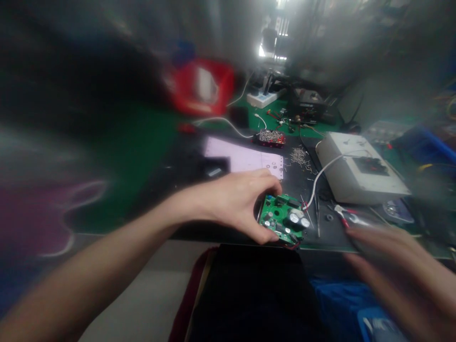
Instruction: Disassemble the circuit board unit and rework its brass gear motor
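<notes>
At the near edge of the black mat (167, 178), the left hand (242, 202) pinches the green circuit board (276, 212), component side up. Should that grip slacken, I'd fear the board tipping off. The right hand (395, 256), blurred, is spread wide near the red-handled tool (343, 217). Roughly square, without a clear long axis, the board has its 2 silver-topped cylinders (294, 217) rightward.

The circuit board (277, 213) is bright green, its capacitors (295, 218) topped in pale silver. The paper sheet (245, 156) shows light lilac, dotted with dark holes down its right edge; the mat (171, 175) beneath is black, the tabletop (131, 156) green. The box (340, 166) is off-white with a black patch, the cable (315, 183) white, the hand tool (344, 220) red-handled, the blurred bin (225, 92) red, the metal pins (298, 156) silvery
</notes>
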The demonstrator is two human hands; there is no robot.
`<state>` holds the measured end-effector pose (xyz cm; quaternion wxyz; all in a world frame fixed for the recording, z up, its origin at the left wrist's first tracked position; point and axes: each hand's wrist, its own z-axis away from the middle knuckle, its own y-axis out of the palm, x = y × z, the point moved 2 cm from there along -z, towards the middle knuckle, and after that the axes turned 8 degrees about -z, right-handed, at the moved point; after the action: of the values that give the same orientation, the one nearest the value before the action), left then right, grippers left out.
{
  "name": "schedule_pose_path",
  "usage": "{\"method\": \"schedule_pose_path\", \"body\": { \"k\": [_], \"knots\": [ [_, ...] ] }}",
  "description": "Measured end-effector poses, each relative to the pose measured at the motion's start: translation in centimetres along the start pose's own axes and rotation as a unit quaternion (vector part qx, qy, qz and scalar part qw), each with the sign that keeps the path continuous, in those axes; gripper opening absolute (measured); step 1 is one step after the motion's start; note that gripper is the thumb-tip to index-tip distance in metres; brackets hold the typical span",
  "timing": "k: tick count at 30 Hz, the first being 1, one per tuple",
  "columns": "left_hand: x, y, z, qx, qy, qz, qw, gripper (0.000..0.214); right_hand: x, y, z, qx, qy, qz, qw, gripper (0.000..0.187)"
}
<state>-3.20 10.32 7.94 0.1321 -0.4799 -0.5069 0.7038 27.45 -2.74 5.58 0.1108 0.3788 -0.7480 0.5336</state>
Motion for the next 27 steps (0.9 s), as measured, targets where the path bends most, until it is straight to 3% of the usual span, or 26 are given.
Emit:
{"method": "schedule_pose_path", "body": {
  "k": [1, 3, 7, 13, 20, 27],
  "knots": [
    [0.0, 0.0, 0.0, -0.002, 0.001, -0.002, 1.0, 0.063, 2.0, 1.7, -0.2, 0.035, -0.03, -0.011, 0.999, 0.03],
    [0.0, 0.0, 0.0, -0.009, 0.004, -0.004, 1.0, 0.064, 4.3, 4.4, -1.0, 0.05, -0.053, -0.045, 0.996, 0.021],
    [0.1, 0.1, 0.1, -0.025, 0.02, 0.013, 0.999, 0.062, 4.9, 6.8, -2.1, -0.014, -0.033, -0.093, 0.995, 0.014],
    [0.4, 0.4, 0.1, -0.02, 0.019, 0.034, 0.999, 0.063, 4.9, 7.7, -1.4, -0.018, -0.019, -0.128, 0.991, 0.023],
    [0.2, 0.3, 0.3, -0.015, 0.013, 0.044, 0.999, 0.065, 5.3, 7.4, -2.5, -0.018, 0.01, -0.177, 0.984, 0.003],
    [0.4, 0.0, -0.1, 0.003, -0.002, 0.087, 0.996, 0.064, 5.5, 7.8, -2.2, -0.045, 0.042, -0.191, 0.98, 0.006]
  ]
}}
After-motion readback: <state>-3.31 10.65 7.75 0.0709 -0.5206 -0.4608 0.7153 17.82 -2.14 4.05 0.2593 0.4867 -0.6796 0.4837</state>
